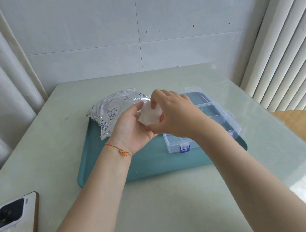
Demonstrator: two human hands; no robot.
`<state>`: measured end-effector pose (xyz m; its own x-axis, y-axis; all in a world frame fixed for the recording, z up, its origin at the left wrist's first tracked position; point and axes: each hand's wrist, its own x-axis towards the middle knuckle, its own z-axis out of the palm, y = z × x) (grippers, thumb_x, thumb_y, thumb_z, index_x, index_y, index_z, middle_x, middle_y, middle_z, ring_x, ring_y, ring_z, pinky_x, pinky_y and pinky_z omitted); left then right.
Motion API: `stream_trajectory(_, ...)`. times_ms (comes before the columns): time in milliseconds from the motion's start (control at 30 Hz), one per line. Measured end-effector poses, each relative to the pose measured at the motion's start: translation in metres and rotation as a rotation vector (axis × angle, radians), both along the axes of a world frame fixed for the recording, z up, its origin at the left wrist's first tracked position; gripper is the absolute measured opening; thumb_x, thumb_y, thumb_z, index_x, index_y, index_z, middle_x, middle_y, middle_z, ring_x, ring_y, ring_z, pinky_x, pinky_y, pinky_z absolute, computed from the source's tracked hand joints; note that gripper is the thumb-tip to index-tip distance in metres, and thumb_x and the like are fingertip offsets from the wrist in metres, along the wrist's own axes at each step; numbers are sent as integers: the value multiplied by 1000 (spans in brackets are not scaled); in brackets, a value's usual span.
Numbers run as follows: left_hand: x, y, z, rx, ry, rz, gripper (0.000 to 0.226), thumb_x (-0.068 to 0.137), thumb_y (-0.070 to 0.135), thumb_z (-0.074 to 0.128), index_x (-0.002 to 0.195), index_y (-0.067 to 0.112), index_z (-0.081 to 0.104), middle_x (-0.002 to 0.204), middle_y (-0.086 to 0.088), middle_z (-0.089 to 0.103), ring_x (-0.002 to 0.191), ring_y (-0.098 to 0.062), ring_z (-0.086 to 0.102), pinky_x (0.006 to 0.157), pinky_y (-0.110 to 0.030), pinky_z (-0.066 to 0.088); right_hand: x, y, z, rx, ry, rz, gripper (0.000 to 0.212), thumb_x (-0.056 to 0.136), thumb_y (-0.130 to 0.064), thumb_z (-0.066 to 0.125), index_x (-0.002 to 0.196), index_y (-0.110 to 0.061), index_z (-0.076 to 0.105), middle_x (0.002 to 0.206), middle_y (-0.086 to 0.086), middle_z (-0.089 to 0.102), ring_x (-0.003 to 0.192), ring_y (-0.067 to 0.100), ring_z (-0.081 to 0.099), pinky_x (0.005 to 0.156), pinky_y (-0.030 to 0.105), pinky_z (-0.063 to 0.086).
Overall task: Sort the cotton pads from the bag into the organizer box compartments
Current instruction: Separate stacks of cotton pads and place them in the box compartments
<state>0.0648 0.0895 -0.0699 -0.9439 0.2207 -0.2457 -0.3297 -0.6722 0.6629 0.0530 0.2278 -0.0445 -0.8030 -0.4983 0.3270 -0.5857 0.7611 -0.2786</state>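
Cotton pads (150, 115) sit in left hand (130, 128), right hand (170, 116) pinching them. Organizer box (205, 119) lies just right, nearer right hand; compartments look unfilled.

text: none legible | bag (113, 110): blue line drawings only, no readable words

Pale green table (163, 205) — teal tray (152, 166) at centre, phone (11, 230) near-left.
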Motion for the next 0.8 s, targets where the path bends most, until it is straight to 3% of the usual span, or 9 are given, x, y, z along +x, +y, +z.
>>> stream_trajectory(100, 0, -1, 0, -51, -20, -20, 30, 102, 31, 40, 99, 10, 61, 89, -5, 64, 71, -19, 68, 63, -27, 55, 2, -1, -1, 20, -31, 11, 48, 79, -53, 68, 100, -20, 41, 101, -5, 52, 82, 18, 51, 87, 37, 38)
stream_trajectory(167, 2, -1, 1, -77, -11, -66, 32, 102, 36, 39, 103, 13, 61, 91, -3, 64, 75, -18, 66, 66, -28, 54, 4, -2, 0, 52, -47, 8, 48, 80, -50, 68, 103, -17, 41, 102, -3, 53, 73, 19, 52, 85, 38, 40)
stream_trajectory(367, 2, 0, 1, -177, 16, -128, 34, 102, 44, 36, 110, 20, 58, 94, 0, 61, 84, -17, 57, 75, -33, 48, 6, -3, 4, 93, -27, -3, 38, 81, -24, 65, 109, -9, 44, 106, 5, 46, 74, 32, 55, 60, 30, 28)
stream_trajectory(467, 1, -2, 0, -246, 21, -116, 34, 103, 44, 33, 102, 22, 58, 83, 0, 63, 75, -17, 59, 76, -36, 45, 5, -3, 3, 95, -10, 18, 35, 82, -19, 63, 109, -7, 45, 106, 6, 41, 71, 33, 52, 52, 24, 22)
stream_trajectory(533, 1, -2, 0, -276, 31, -111, 39, 103, 45, 30, 93, 21, 60, 71, 0, 64, 64, -16, 60, 74, -36, 45, 3, -3, 3, 97, 12, 48, 32, 81, -13, 60, 110, -8, 45, 108, 5, 44, 74, 30, 51, 56, 25, 27)
stream_trajectory(633, -1, -5, -1, -302, 37, -108, 46, 103, 49, 30, 92, 20, 63, 78, -2, 65, 64, -17, 60, 70, -35, 50, 1, -3, 1, 67, 38, 87, 35, 79, -7, 58, 111, -10, 46, 112, 3, 49, 89, 25, 53, 80, 35, 41)
stream_trajectory(800, -2, -8, -4, -343, 76, -138, 60, 94, 71, 27, 90, 23, 61, 93, -4, 58, 75, -20, 56, 72, -35, 51, -3, 0, -2, -7, -49, 155, 32, 81, -15, 68, 109, -14, 51, 116, -3, 51, 101, 22, 55, 83, 36, 44)
